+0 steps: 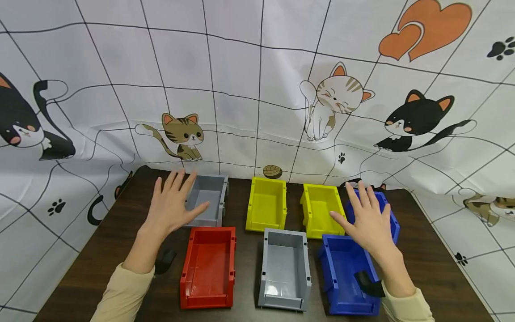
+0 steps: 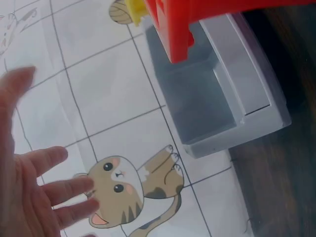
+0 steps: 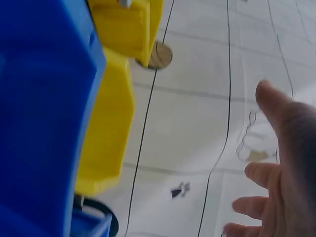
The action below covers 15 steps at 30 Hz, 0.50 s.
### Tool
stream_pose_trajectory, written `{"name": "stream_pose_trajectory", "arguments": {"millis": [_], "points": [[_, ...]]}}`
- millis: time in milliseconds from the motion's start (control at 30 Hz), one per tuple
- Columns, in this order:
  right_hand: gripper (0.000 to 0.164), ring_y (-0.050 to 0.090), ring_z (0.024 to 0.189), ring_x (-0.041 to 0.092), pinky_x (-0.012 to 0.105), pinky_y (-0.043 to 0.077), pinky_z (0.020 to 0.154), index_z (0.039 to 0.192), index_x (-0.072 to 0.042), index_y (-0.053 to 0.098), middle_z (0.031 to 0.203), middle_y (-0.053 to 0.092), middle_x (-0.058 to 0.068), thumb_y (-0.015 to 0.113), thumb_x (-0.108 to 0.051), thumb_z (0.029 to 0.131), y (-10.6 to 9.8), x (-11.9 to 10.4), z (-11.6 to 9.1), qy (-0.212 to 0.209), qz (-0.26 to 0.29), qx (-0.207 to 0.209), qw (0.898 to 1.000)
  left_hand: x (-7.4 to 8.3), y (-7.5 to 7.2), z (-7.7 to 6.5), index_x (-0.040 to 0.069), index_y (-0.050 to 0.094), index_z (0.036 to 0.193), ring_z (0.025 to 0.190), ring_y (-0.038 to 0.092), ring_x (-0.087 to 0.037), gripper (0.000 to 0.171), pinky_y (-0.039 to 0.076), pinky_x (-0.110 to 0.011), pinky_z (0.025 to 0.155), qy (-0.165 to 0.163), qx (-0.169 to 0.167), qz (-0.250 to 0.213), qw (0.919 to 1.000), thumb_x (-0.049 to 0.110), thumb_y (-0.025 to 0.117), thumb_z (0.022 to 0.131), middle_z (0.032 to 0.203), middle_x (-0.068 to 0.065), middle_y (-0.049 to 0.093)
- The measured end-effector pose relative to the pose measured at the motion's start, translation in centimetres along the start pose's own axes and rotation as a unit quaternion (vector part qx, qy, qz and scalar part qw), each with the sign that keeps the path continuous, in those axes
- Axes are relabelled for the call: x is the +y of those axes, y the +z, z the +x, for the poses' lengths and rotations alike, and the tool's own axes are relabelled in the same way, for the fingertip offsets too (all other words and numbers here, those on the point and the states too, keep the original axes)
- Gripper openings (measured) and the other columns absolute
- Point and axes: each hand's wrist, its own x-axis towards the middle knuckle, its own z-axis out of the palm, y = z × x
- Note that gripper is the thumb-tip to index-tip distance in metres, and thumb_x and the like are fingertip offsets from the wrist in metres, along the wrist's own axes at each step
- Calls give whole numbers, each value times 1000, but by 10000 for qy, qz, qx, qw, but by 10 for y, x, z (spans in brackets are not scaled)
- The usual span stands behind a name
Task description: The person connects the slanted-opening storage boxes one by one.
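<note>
A beige left sleeve is nearest the camera at the lower left, and beyond it the person's left hand hovers above the dark table, its fingers straight and spread, apart from the back grey bin that it partly covers in the head view. Just in front of that bin stands the red bin. Next come the left yellow bin in the back row and, nearer and slightly rightward, the front grey bin. The right yellow bin follows, with the front blue bin close before it. The right hand, fingers also spread, hides part of the back blue bin; its right sleeve reaches the bottom edge. All seven bins stand on the table, before a cat-printed cloth.
</note>
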Motion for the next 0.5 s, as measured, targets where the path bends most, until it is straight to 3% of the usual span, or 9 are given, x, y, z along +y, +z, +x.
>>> {"name": "stream_pose_trajectory", "arguments": {"millis": [100, 233, 333, 500], "points": [[79, 28, 131, 46, 70, 21, 97, 148, -12, 28, 148, 28, 23, 59, -51, 86, 4, -10, -3, -196, 167, 123, 9996, 0, -2, -6, 4, 40, 141, 130, 33, -41, 76, 18, -61, 105, 215, 100, -185, 9995, 47, 61, 82, 140, -24, 41], [69, 49, 112, 46, 58, 45, 81, 139, -6, 42, 136, 46, 24, 68, -38, 84, 13, -24, -7, -452, 414, 271, 9978, -1, -1, -19, 1, 49, 133, 119, 46, -40, 64, 29, -59, 101, 478, 260, -446, 9975, 37, 66, 82, 130, -22, 53], [62, 55, 105, 43, 53, 51, 71, 134, -4, 49, 128, 54, 23, 70, -32, 83, 19, -35, -13, -467, 653, 198, 9966, -2, 0, -30, 0, 53, 129, 113, 51, -39, 59, 36, -59, 96, 521, 211, -628, 9964, 30, 69, 81, 124, -22, 57], [52, 62, 97, 35, 48, 53, 71, 123, 0, 58, 112, 63, 21, 74, -25, 80, 29, -49, -23, -452, 1069, 127, 9932, -3, 4, -47, 0, 57, 125, 110, 54, -38, 53, 45, -55, 87, 451, -51, -863, 9952, 27, 71, 81, 120, -21, 59]]}}
